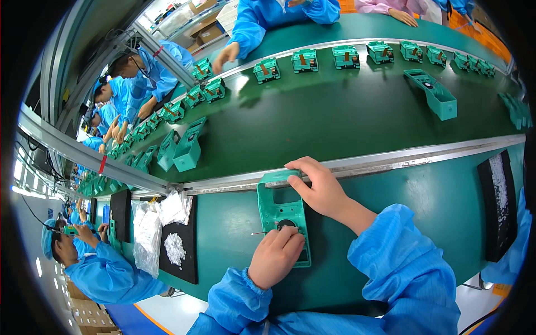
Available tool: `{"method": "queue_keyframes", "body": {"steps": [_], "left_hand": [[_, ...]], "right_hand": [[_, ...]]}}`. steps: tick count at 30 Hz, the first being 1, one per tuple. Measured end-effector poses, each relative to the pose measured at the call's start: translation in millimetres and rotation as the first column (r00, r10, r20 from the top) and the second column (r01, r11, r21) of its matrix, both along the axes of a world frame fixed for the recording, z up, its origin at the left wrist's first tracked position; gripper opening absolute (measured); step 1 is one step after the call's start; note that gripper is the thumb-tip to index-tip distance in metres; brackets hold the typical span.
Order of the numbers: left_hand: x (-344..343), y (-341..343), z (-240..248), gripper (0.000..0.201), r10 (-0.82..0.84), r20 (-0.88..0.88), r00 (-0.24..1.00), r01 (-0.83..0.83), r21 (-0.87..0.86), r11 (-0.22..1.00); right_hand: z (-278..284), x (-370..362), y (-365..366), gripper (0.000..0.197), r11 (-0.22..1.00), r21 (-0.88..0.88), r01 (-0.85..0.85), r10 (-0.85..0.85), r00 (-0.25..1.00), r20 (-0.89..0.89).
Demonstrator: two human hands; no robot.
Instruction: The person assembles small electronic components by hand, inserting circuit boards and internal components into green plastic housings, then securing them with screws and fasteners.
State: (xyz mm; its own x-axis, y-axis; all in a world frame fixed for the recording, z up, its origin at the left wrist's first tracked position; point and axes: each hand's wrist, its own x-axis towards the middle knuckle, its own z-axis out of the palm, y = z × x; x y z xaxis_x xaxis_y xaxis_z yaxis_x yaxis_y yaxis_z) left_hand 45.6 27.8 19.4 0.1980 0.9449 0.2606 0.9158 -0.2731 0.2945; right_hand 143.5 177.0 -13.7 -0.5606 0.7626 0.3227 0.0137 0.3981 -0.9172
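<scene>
In front of me on the green bench lies a green plastic housing (pixel 267 207), long and hollow, with an open window at its far end. My right hand (pixel 324 192) grips that far end, thumb on the inner side and fingers over the rim. Near the closer end, my left hand (pixel 276 257) is closed with its fingertips pressed down at a black round part (pixel 287 223) set in the housing. A thin metal tip (pixel 257 233) sticks out to the left of these fingers; what they pinch is hidden.
Left of the housing, a black mat (pixel 187 262) carries small white parts (pixel 175 249) beside clear plastic bags (pixel 147 237). A black tray (pixel 497 206) lies at right. Beyond the metal rail (pixel 391 162), a belt (pixel 335 111) carries several green units. Co-workers sit left and opposite.
</scene>
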Motion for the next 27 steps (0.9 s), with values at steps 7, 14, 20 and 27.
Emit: {"method": "queue_keyframes", "body": {"steps": [7, 14, 20, 27], "left_hand": [[3.4, 1.3, 0.2, 0.016, 0.014, -0.071, 0.997, -0.014, 0.002, 1.0], [7.6, 6.0, 8.5, 0.012, 0.008, -0.273, 0.962, -0.027, -0.067, 0.997], [0.7, 13.7, 11.4, 0.011, 0.094, 0.059, 0.994, -0.077, -0.238, 0.968], [1.4, 14.5, 9.5, 0.01, 0.235, 0.222, 0.946, -0.167, -0.287, 0.943]], "right_hand": [[-4.1, -2.9, -0.5, 0.024, 1.0, 0.023, 0.0, 0.0, 0.999, -0.04], [-3.3, -3.5, -0.4, 0.02, 1.0, 0.017, -0.012, 0.013, 0.999, -0.037], [-1.0, -3.1, -0.2, 0.019, 1.0, 0.004, -0.023, 0.023, 1.0, -0.005], [-7.6, -5.4, 0.9, 0.017, 0.998, 0.059, 0.009, -0.006, 0.999, -0.048]]}}
